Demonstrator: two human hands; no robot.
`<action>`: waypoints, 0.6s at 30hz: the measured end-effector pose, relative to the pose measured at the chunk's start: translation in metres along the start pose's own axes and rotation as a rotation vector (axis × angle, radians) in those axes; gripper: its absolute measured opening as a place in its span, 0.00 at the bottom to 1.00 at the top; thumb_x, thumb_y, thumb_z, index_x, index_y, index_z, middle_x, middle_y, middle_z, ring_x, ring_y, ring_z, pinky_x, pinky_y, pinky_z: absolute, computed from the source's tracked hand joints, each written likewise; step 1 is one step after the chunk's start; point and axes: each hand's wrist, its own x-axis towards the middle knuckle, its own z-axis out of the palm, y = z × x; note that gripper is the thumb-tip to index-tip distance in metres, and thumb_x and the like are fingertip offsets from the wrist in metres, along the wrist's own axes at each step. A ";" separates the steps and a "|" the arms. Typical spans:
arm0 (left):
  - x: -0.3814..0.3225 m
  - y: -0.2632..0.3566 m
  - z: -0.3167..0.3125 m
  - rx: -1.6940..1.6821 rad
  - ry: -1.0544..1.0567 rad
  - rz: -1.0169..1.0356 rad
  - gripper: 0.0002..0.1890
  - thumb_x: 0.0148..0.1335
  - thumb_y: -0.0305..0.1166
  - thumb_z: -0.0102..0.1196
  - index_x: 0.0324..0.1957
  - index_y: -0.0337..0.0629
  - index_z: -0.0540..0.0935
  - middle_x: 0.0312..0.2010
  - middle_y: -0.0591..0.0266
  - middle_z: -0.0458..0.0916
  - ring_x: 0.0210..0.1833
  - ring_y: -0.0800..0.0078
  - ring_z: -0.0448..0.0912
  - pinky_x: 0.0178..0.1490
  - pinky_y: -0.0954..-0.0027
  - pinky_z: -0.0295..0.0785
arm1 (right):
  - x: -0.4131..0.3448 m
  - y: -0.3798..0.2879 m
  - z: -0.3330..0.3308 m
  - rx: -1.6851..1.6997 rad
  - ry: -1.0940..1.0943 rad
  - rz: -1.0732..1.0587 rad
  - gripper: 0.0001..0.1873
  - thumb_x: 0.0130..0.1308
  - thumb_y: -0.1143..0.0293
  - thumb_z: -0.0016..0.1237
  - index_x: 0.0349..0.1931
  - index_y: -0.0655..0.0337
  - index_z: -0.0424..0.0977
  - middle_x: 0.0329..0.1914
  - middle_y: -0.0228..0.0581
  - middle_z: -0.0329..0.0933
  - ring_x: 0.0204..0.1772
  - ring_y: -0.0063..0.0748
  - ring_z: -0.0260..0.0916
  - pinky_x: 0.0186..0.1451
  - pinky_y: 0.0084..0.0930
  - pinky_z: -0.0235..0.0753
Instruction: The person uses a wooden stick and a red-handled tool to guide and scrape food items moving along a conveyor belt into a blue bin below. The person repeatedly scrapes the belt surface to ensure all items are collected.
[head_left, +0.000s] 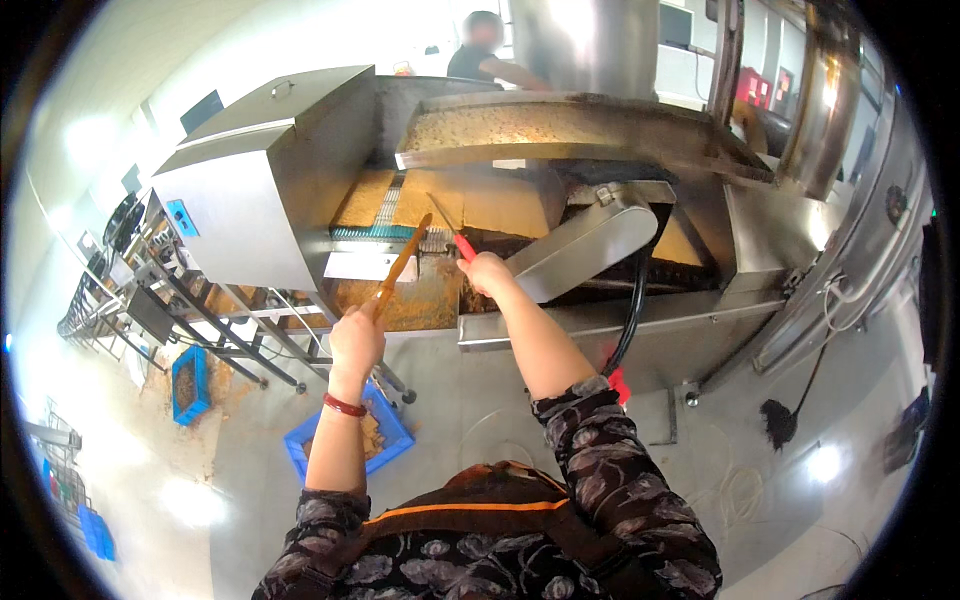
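My left hand (358, 337) is closed around a long brown stick-like tool (403, 259), apparently wooden, whose tip points up over the conveyor's edge. In my right hand (486, 273) is the red handle of a knife (464, 247); its thin blade reaches up and left over a flat golden-brown sheet of food (495, 202). The two tools are apart, with their tips close together. The sheet lies across the machine, beside a slatted conveyor belt (388, 202) at its left. Whether either tool touches the sheet, I cannot tell.
A steel hood (225, 195) stands at the left, and a slanted steel guard (585, 244) at the right. Above the sheet is a long crumb-covered tray (525, 127). Blue crates (397, 442) are on the floor. Beyond the machine is another person (476, 64). A dark mop (780, 421) lies at the right.
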 end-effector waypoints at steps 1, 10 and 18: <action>0.000 0.000 0.000 -0.002 0.001 0.000 0.16 0.57 0.33 0.52 0.49 0.49 0.79 0.34 0.51 0.80 0.36 0.50 0.80 0.40 0.54 0.76 | -0.002 0.002 -0.001 0.009 -0.005 -0.007 0.31 0.65 0.44 0.45 0.19 0.68 0.71 0.10 0.44 0.69 0.15 0.42 0.69 0.20 0.39 0.67; 0.000 -0.004 -0.005 0.019 -0.046 -0.052 0.17 0.57 0.34 0.52 0.49 0.49 0.79 0.36 0.51 0.81 0.37 0.51 0.80 0.42 0.54 0.76 | -0.064 0.009 -0.011 0.243 -0.203 0.089 0.28 0.65 0.46 0.46 0.26 0.68 0.69 0.13 0.40 0.69 0.13 0.33 0.65 0.16 0.32 0.63; 0.002 -0.009 -0.008 0.058 -0.023 -0.040 0.14 0.61 0.36 0.50 0.48 0.49 0.79 0.33 0.50 0.81 0.37 0.50 0.81 0.41 0.53 0.76 | -0.065 0.004 -0.005 0.186 -0.117 0.027 0.27 0.65 0.47 0.46 0.29 0.68 0.70 0.15 0.38 0.70 0.13 0.31 0.68 0.16 0.31 0.65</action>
